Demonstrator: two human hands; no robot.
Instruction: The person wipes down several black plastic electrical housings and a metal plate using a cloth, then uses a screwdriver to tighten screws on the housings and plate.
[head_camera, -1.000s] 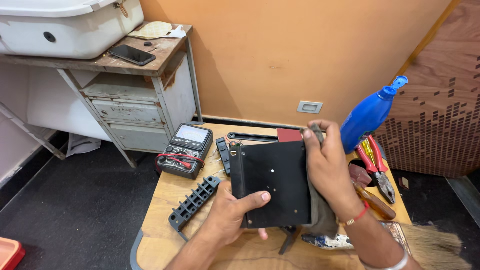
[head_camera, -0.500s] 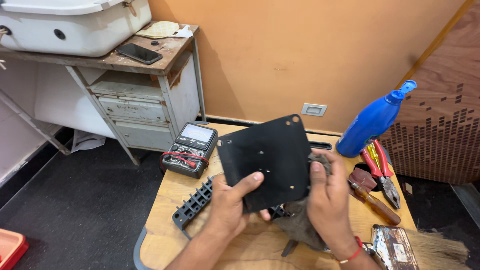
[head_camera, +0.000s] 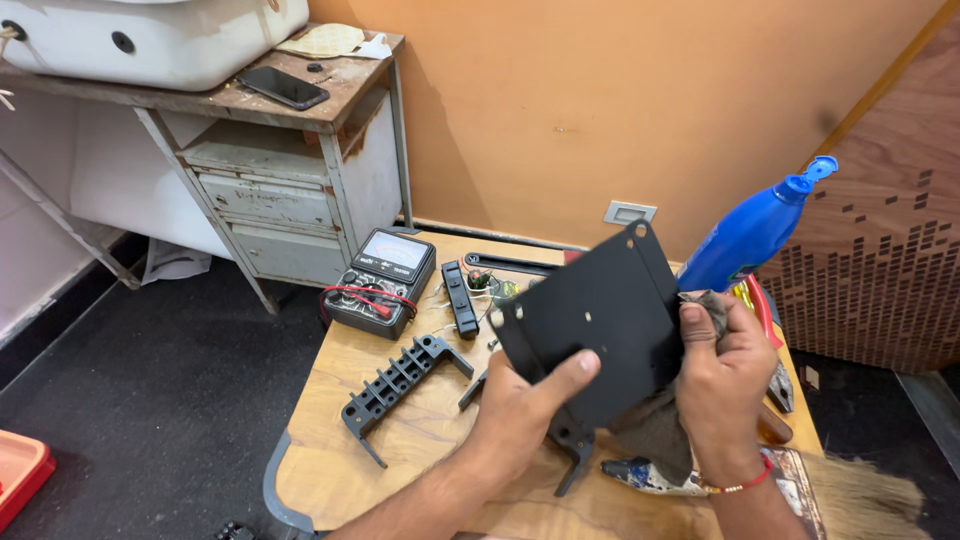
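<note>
Head view, biggest first: the wooden table (head_camera: 400, 440), then the black metal plate (head_camera: 600, 320) I hold tilted above it. My left hand (head_camera: 525, 400) is clamped on its lower edge, thumb across the face. My right hand (head_camera: 722, 375) presses a grey rag (head_camera: 660, 430) against its right edge, fingers closed on cloth. The plate looks stiff, thin, fairly light, possibly slick; edges seem the safest grip. A multimeter (head_camera: 385, 280) sits near.

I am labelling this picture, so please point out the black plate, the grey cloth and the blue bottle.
black plate (head_camera: 600, 325), head view, middle of its flat face
grey cloth (head_camera: 655, 430), head view, hanging part below the plate
blue bottle (head_camera: 750, 235), head view, middle of its body
</note>
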